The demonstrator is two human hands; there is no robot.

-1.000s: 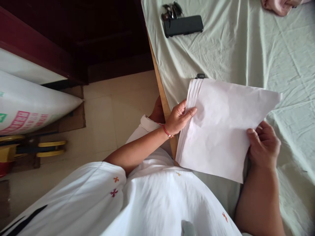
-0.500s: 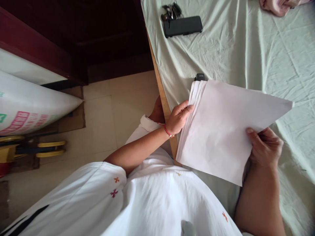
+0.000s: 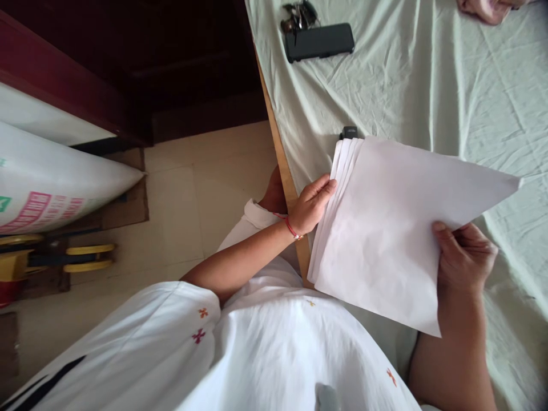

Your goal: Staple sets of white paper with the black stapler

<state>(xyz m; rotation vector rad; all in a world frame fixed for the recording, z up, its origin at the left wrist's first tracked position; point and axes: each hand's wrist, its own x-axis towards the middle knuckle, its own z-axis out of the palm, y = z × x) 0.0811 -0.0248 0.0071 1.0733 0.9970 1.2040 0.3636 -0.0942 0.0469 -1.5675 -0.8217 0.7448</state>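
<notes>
While the pale green sheet (image 3: 428, 74) covers the bed (image 3: 280, 165) across the whole right side, wrinkled, the tiled floor (image 3: 188, 194) fills the middle left, with a big white printed sack (image 3: 51, 188) lying at the left edge and dark red wooden furniture (image 3: 64, 80) above it. White garment (image 3: 257, 354) of the person takes up the bottom. Stack of white paper sheets (image 3: 394, 228) held over the bed's near edge, tilted, left edges fanned so several sheets show. Left hand (image 3: 311, 204) clamped on the stack's left edge, thumb on top, fingers under; red thread bracelet (image 3: 291, 228) on that wrist. Right hand (image 3: 464, 257) closed on the right side of the top sheet, thumb over the paper, fingers behind it. Top sheet's far corner sticks out to the right past the hand. Black phone (image 3: 319, 41) lies flat on the sheet at top, well apart from the papers, keys (image 3: 297, 14) touching its upper left end. Small black object (image 3: 349, 132) just beside the stack's top corner, partly hidden, can't tell what. Pink cloth (image 3: 483, 8) at the top right edge, cut off.
</notes>
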